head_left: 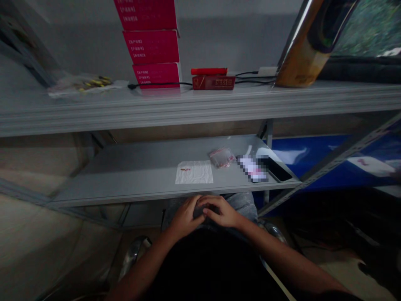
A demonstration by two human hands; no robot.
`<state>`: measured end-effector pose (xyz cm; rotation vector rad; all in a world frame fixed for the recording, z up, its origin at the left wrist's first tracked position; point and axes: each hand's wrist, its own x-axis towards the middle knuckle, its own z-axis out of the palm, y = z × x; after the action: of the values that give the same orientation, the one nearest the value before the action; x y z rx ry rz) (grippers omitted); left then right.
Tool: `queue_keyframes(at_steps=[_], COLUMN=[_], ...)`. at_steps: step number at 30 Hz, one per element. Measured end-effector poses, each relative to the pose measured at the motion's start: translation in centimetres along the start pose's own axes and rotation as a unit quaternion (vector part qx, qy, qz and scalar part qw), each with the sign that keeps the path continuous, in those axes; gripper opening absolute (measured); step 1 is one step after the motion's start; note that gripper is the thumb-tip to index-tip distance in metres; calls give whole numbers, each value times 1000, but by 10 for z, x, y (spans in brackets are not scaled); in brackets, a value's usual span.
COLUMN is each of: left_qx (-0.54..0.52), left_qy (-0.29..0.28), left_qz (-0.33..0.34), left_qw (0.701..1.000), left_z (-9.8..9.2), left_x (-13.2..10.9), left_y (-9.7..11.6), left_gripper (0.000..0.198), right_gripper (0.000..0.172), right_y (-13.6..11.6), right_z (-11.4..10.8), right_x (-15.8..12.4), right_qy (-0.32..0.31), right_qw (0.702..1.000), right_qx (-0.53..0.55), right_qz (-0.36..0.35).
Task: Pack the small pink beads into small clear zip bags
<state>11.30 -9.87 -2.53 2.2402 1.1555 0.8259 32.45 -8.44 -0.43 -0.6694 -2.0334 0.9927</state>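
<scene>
Black clothing (203, 267) on the wearer's torso fills the near foreground, with bare forearms reaching forward on both sides. Ahead of it, the left hand (187, 215) and right hand (222, 211) rest together over the lap, fingers loosely bent and overlapping, relaxed rather than clenched. Just beyond the hands, on a grey lower shelf (134, 175), lies a thin white sheet or flat bag (202, 172) with a few tiny reddish pieces (185, 169) at its left side. Past the right hand, slightly farther off, is a clear plastic packet (223, 158) with reddish edges; to its right sit a pixelated item (252, 168) and a dark-screened phone (277, 168). Higher and beyond both hands, an upper shelf (200, 115) carries stacked crimson boxes (153, 48), a small dark-red box (213, 83) with an orange-red object (209, 71) on top, and black cables (255, 77). Far left of the hands is a plastic bag (62, 88) with yellow-and-black pieces (95, 83); far right, a yellowish-orange package (297, 62).
</scene>
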Motion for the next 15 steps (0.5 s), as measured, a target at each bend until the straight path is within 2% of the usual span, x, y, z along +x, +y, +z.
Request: queue_keyframes(at_steps=[5, 9, 15], left_qx=[-53, -51, 47], left_qy=[-49, -88, -119], left_qz=[-5, 2, 46], left_qw=[997, 995, 991], left_z=[-8, -11, -9], left_x=[-3, -4, -3], left_y=[-7, -5, 2], left_gripper=[45, 44, 71], right_gripper=[23, 24, 39], right_y=[0, 6, 16], right_z=[6, 16, 27], right_x=[-4, -8, -14], right_qy=[-63, -97, -156], right_qw=[997, 993, 977], right_qx=[-33, -64, -140], right_qz=[-39, -37, -28])
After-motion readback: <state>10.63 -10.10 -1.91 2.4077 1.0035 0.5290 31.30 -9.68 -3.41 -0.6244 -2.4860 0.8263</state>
